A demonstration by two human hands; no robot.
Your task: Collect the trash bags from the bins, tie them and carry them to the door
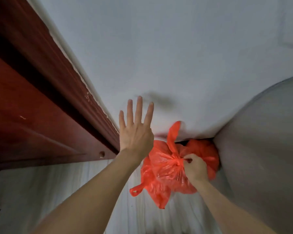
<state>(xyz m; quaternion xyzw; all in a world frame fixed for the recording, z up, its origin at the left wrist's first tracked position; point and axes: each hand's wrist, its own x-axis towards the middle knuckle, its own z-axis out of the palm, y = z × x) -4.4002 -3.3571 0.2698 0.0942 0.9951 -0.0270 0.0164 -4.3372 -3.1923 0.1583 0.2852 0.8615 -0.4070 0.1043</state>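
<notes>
Red bag (166, 168) against pale wall (176, 56), beside dark-red door (32, 98).

A single head-worn wide-angle camera looks forward and down along both forearms, close to the pale wall (176, 48) and the dark red door (32, 107) at its left. No second view exists.

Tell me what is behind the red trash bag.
Behind the red trash bag, gripped at its knot by the right hand, are the white wall and a second red bag against a grey rounded surface. The bag's contents are hidden.
</notes>
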